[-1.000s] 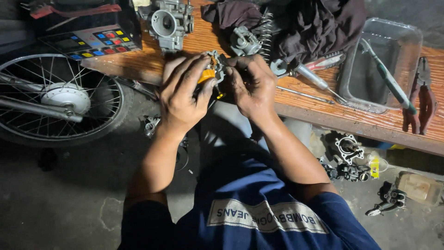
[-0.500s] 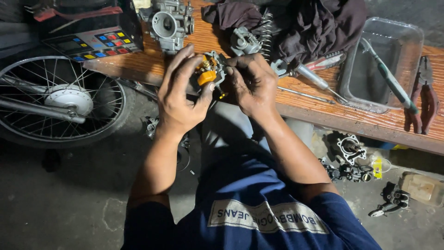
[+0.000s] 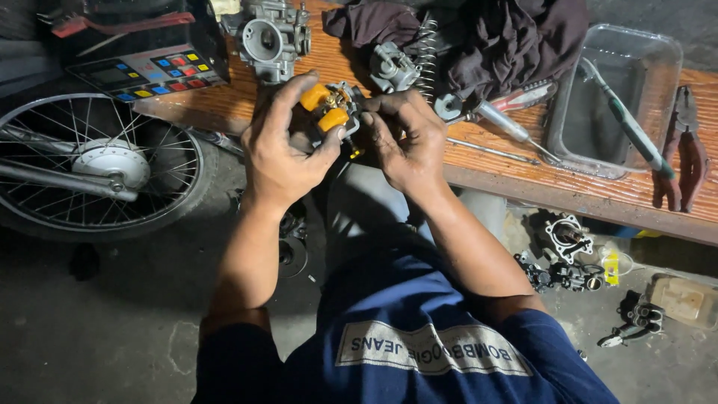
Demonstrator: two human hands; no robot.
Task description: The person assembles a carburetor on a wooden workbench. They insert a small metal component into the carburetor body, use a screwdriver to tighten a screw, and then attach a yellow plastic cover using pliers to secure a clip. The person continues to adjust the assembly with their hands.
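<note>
Your left hand (image 3: 288,153) and right hand (image 3: 407,142) both grip a small metal part with orange floats (image 3: 329,112), held up just in front of the wooden desk (image 3: 523,161). A bike wheel (image 3: 97,164) sits left.

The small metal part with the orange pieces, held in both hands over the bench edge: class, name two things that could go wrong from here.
1. The left hand and right hand hold the small metal part past the wooden bench edge, above the floor; a slip could drop it there.
2. The screwdriver and spring lie close to the right hand; a nudge might knock them off.
</note>
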